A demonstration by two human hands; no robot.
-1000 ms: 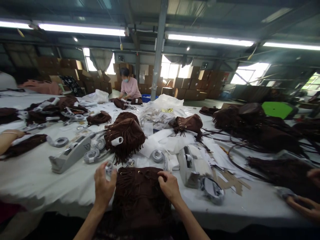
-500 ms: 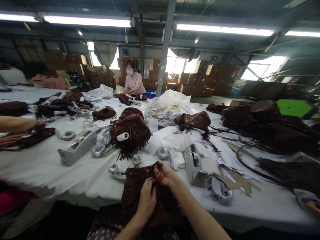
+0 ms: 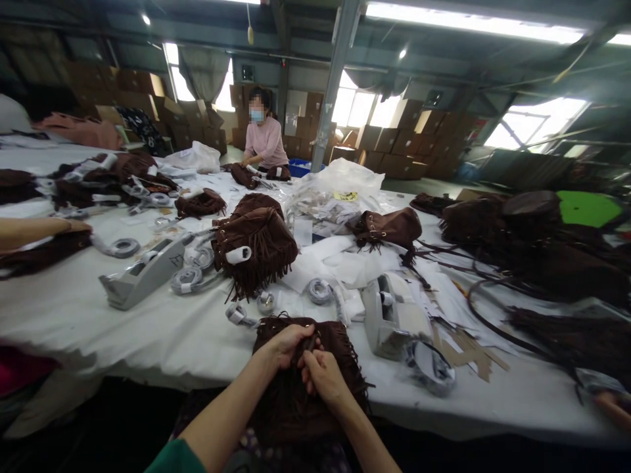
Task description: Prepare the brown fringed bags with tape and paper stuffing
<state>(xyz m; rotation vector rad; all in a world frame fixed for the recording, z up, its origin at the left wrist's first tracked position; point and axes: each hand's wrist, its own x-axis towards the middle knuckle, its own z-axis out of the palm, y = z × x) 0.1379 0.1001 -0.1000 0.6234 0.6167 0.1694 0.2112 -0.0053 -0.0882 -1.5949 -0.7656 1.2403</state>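
A dark brown fringed bag [image 3: 340,338] lies at the table's front edge and hangs over toward my lap. My left hand [image 3: 288,345] grips it near its top edge, fingers pinched together. Just beside it, my right hand [image 3: 323,378] is closed on what looks like the bag's drawstring or a fringe strand; the fingers partly hide it. Behind the bag lies a strap roll wrapped in pale material [image 3: 241,316]. Another fringed bag [image 3: 261,246] with a white wrapped piece on its front sits farther back.
Grey tape dispensers stand left [image 3: 142,272] and right [image 3: 389,318] of my bag. A wrapped coil [image 3: 428,368] lies at the right front. Brown bags [image 3: 532,249] are heaped on the right. A co-worker [image 3: 266,141] sits across the table; another person's arm [image 3: 39,230] reaches in from the left.
My left hand has moved up to the bag's top edge, while my right hand has come lower beside it. The bag is turned more squarely toward me. The view has tilted down.
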